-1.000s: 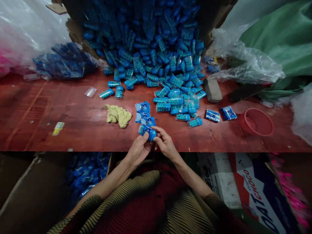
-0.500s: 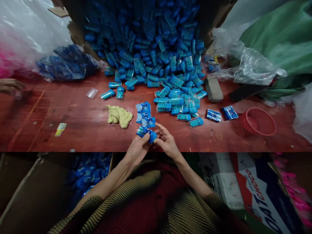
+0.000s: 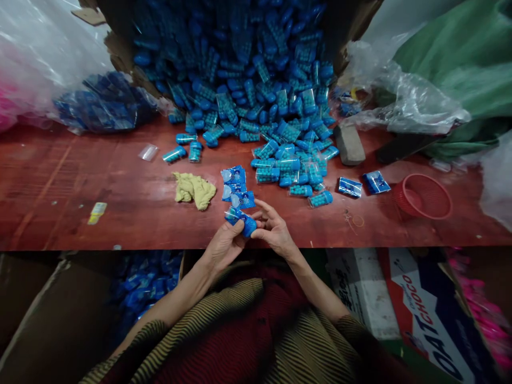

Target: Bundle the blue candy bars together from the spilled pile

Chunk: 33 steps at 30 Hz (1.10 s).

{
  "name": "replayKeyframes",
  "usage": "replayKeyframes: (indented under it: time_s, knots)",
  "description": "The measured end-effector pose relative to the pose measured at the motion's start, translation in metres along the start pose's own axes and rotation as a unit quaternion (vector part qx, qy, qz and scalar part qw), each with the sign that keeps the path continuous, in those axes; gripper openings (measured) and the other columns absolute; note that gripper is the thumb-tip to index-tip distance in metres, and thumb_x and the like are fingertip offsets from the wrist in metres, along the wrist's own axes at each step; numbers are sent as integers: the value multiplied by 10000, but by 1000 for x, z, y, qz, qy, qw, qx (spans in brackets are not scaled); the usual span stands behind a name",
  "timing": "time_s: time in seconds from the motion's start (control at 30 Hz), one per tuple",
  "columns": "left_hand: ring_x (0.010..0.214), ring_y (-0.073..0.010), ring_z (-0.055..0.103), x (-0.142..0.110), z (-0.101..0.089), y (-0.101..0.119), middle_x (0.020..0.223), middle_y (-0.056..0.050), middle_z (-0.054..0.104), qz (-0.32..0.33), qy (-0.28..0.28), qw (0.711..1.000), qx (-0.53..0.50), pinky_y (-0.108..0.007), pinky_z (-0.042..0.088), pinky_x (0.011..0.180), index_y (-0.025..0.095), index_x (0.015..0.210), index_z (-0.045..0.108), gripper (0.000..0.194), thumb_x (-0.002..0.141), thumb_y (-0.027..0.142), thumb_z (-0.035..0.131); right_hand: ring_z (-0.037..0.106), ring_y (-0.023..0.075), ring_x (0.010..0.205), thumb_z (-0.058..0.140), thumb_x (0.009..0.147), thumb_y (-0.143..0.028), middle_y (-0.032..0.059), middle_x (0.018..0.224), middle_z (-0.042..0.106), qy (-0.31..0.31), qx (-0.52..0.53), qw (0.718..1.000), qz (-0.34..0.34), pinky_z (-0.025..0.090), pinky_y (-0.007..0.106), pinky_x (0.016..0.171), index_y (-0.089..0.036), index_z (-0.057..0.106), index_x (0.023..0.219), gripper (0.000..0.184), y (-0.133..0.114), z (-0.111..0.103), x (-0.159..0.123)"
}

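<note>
My left hand [image 3: 224, 244] and my right hand [image 3: 273, 231] meet at the near edge of a red-brown table [image 3: 80, 186], both pinching one blue capsule in a clear sleeve [image 3: 241, 221]. Just beyond it lie a few flat blue packets [image 3: 235, 184] in a short row. Several loose blue capsules [image 3: 294, 165] are scattered further out, spilling from a huge heap [image 3: 248, 58] in a tipped cardboard box at the back.
A yellow rag [image 3: 194, 189] lies left of the packets. A red mesh basket [image 3: 423, 195], two more blue packets [image 3: 362, 185] and a grey block [image 3: 349, 144] sit to the right. Clear plastic bags stand at both back corners. Below the table are a box of blue packets [image 3: 148, 282] and a printed carton [image 3: 432, 314].
Another person's hand showed at the far left edge half a second ago and is gone now. My hands have stayed on the capsule, with the fingers shifting slightly.
</note>
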<state>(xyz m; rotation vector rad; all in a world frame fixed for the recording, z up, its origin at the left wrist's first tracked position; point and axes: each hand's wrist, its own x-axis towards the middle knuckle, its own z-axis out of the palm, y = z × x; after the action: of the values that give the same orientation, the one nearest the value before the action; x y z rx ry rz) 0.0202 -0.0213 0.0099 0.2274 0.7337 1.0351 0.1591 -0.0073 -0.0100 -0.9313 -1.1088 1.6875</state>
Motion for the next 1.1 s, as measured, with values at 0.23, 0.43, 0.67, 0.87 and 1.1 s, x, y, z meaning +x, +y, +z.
replayKeyframes:
  time_s: [0.23, 0.43, 0.67, 0.87, 1.1]
  knots:
    - [884, -194, 673, 1, 3, 3, 869, -80, 723, -8, -3, 1000, 8, -289, 508, 858, 110, 963, 671, 268, 723, 220, 720, 568, 127, 814, 774, 643, -318, -2, 964, 596, 8, -21, 1000, -9, 493, 273, 775, -286, 500, 1269, 684, 5, -4, 1]
    - [845, -174, 673, 3, 5, 4, 888, -101, 718, -8, 27, 1000, -8, -245, 522, 766, 84, 938, 675, 181, 806, 198, 624, 561, 125, 823, 728, 691, -277, 3, 982, 593, 8, -55, 998, -10, 486, 251, 741, -286, 523, 1256, 601, 8, -6, 3]
    - [679, -138, 661, 7, 6, -1, 755, -70, 710, -21, 115, 993, -13, -245, 529, 683, 102, 842, 666, 185, 864, 246, 551, 560, 128, 767, 690, 718, -284, 7, 938, 589, 17, -72, 997, 17, 511, 268, 695, -267, 516, 1251, 560, 13, -4, 1]
    - [704, -152, 668, 7, 11, 2, 752, -74, 708, -33, 123, 992, -19, -265, 521, 701, 108, 865, 661, 276, 918, 268, 443, 555, 92, 681, 648, 738, -267, 3, 959, 609, 8, -70, 997, 38, 506, 220, 595, -252, 550, 1184, 457, 10, -2, 1]
    - [671, -147, 645, 6, 10, 1, 754, -59, 703, -22, 127, 991, 15, -282, 510, 684, 122, 832, 660, 206, 878, 266, 520, 492, 62, 526, 622, 755, -285, -45, 732, 570, 28, -61, 996, 59, 465, 204, 509, -218, 569, 1123, 378, 16, -1, 3]
